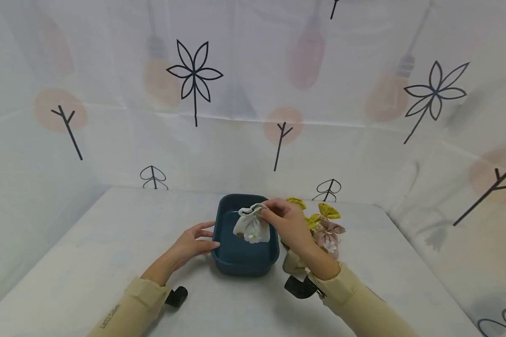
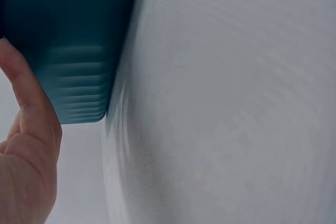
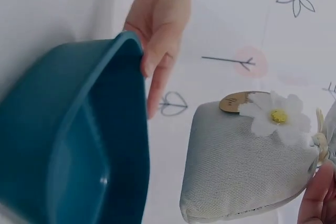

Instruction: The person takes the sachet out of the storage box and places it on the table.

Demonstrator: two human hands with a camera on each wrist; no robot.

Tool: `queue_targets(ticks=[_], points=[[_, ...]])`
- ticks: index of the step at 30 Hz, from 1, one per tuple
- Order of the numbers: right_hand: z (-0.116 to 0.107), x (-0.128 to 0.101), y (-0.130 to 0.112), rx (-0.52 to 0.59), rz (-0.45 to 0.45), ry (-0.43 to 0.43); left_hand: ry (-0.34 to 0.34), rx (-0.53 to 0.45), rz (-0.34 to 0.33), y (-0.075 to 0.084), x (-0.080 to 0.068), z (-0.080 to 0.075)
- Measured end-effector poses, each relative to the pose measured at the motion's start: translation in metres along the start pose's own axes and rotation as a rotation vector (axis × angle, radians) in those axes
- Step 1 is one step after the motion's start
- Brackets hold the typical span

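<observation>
A pale grey cloth drawstring pouch (image 1: pixel 251 227) hangs over the blue box. My right hand (image 1: pixel 290 223) pinches the pouch by its gathered neck. The right wrist view shows a white flower with a yellow centre and a small brown tag on the pouch (image 3: pixel 247 166). Deep and rounded at its corners, the blue box (image 1: pixel 245 268) stands on the table; the part of its floor that shows is bare. My left hand (image 1: pixel 192 242) rests against the box's left side, fingers fairly straight and thumb at the rim. In the left wrist view, its thumb side (image 2: pixel 31 124) shows beside the box wall.
Right of the box, partly behind my right forearm, lie several more pouches: yellow ones (image 1: pixel 329 211), a pink one (image 1: pixel 329 231) and an olive one (image 1: pixel 293 263). White cloth with printed plants (image 1: pixel 236 154) hangs behind the white table (image 1: pixel 109 234).
</observation>
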State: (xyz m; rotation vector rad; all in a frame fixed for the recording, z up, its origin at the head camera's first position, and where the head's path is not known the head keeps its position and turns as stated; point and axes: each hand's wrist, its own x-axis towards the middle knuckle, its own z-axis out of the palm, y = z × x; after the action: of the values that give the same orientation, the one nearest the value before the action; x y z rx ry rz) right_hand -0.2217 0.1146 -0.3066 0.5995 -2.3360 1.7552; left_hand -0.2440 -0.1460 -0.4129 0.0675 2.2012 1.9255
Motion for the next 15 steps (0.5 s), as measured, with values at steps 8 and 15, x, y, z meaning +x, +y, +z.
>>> queue_targets(ticks=[8, 15], points=[[-0.014, -0.021, 0.0, -0.045, -0.005, 0.045, -0.009, -0.001, 0.008, -0.001, 0.001, 0.001], [-0.026, -0.038, 0.004, -0.074, -0.033, 0.099, -0.008, -0.008, 0.006, -0.001, 0.0, 0.001]])
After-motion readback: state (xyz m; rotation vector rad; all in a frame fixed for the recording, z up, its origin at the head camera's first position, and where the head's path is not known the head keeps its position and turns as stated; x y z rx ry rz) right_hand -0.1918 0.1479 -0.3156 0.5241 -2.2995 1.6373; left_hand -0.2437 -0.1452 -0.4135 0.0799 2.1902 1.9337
